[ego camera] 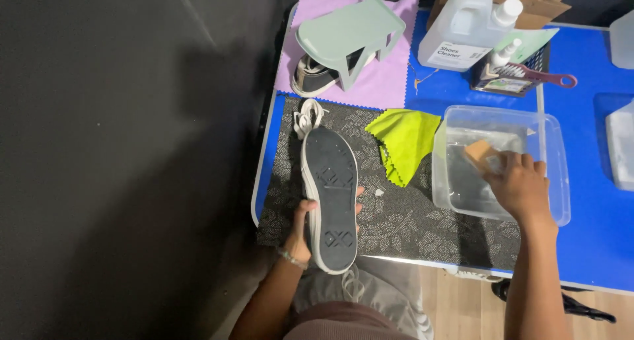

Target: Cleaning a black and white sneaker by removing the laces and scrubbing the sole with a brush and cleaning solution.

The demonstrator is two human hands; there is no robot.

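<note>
Left hand [305,231] clamped on a sneaker [329,198], sole up, near the front-left edge of the table [594,241]: thumb on the near side wall, other fingers [358,193] wrapped round the far side, just showing past the rubber rim. Long axis running straight away from the body, one end overhanging the lap, the laces trailing at the far end onto the dark patterned mat [409,221].

Right hand [518,185] well apart to the right, reaching into a clear plastic tub [558,181] of water, fingers pressed around a tan sponge [479,153] at the tub's far inner side. Sole directly left of that hand, across the mat, with a crumpled yellow-green cloth [404,142] lying between and slightly beyond.

Farther back: second sneaker [316,79] under a pale green shoe stand [350,33] on a lilac cloth [389,69], a white jug [462,29] and a brush [541,77].
</note>
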